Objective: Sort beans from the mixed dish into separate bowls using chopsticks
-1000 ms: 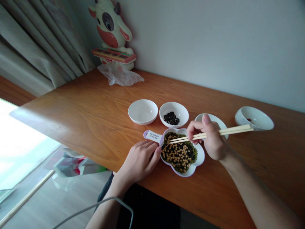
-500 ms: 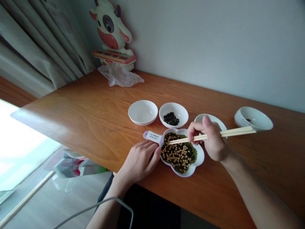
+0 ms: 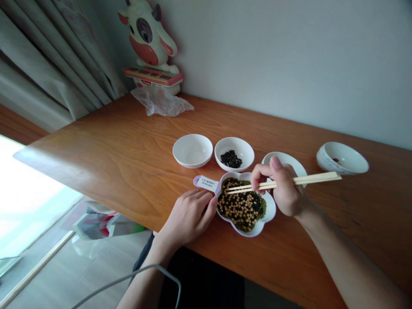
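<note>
A pair of wooden chopsticks is held in my right hand, above the right part of a white, flower-shaped dish with a lilac rim. Their tips, slightly apart, reach into mixed beans at the dish's upper left: tan, black and small green ones. My left hand lies at the dish's left side, fingers bent and thumb tip against the rim, just below its labelled handle. Whether a bean sits between the chopstick tips is too small to tell.
Behind the dish stand an empty white bowl, a bowl with black beans and a bowl partly hidden by my right hand. Another bowl is farther right. A cow toy and plastic bag occupy the back left corner.
The chopstick tips have spread apart a little over the beans. My right hand has shifted slightly left. My left hand stays at the dish's rim.
</note>
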Tool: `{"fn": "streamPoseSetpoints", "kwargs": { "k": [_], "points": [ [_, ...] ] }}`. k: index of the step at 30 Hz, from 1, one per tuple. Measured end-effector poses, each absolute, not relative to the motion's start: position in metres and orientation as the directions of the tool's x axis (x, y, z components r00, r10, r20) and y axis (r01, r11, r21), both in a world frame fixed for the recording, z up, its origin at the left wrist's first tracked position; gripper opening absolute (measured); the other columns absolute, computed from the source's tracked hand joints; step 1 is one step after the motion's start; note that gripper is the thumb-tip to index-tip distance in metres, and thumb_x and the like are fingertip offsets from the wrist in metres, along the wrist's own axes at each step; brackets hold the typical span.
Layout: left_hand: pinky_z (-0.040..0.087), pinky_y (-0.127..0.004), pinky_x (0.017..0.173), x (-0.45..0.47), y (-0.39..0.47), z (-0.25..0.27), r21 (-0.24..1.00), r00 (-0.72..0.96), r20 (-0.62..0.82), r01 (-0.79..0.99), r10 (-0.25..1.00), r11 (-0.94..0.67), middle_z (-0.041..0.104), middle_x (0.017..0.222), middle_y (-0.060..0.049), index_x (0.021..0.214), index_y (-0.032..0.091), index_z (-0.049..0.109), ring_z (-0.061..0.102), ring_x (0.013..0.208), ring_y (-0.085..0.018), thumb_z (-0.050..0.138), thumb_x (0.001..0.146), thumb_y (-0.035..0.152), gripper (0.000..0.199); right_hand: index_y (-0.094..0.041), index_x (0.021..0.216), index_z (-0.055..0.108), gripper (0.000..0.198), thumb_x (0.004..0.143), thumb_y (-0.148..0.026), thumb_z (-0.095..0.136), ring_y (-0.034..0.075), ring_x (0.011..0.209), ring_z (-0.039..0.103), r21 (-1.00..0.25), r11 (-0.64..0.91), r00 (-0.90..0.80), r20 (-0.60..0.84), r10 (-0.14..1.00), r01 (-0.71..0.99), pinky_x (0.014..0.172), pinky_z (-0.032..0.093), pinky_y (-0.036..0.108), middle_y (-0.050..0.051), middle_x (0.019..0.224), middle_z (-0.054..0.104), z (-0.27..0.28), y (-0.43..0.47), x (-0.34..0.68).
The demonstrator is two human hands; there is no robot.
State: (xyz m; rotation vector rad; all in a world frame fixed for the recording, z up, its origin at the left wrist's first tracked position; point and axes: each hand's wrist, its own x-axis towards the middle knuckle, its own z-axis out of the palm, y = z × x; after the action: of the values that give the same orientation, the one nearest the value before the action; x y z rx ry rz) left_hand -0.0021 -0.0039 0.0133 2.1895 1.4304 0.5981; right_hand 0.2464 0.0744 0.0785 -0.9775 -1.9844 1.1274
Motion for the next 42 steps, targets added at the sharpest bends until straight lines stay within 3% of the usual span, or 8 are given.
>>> {"fn": "streamPoseSetpoints", "kwargs": {
  "k": [9,24,42],
  "points": [
    [0.044,-0.035,0.083,-0.0024,-0.0028,0.0114,0.582,0.368,0.106,0.730,0.924,-0.358,0.065,0.086,-0.003,0.083,0.022,0.049,0.059,0.082,-0.020,0.031,0.112,0.035,0.037,-0.021,0.063,0.065,0.077,0.111,-0.060,0.020,0.014,0.054,0.055,-0.894,0.335,-0.461,0.173,0.871,0.297,0.055,0.038,0.034,0.002,0.054,0.058,0.0767,0.0736,0.2470],
    [0.045,-0.035,0.082,-0.0022,-0.0036,0.0125,0.581,0.372,0.131,0.723,0.919,-0.375,0.066,0.086,-0.004,0.083,0.022,0.051,0.061,0.081,-0.020,0.034,0.112,0.031,0.035,-0.020,0.069,0.063,0.074,0.110,-0.061,0.018,0.015,0.057,0.054,-0.883,0.368,-0.536,0.169,0.827,0.291,0.060,0.040,0.033,0.002,0.059,0.057,0.0768,0.0736,0.2465],
    [0.044,-0.035,0.081,-0.0025,-0.0031,0.0120,0.580,0.370,0.113,0.729,0.922,-0.364,0.064,0.085,-0.004,0.082,0.022,0.049,0.058,0.080,-0.020,0.032,0.112,0.033,0.036,-0.020,0.065,0.064,0.077,0.110,-0.061,0.018,0.015,0.056,0.055,-0.889,0.353,-0.514,0.167,0.842,0.290,0.057,0.038,0.033,0.003,0.056,0.058,0.0755,0.0754,0.2464]
  ]
}}
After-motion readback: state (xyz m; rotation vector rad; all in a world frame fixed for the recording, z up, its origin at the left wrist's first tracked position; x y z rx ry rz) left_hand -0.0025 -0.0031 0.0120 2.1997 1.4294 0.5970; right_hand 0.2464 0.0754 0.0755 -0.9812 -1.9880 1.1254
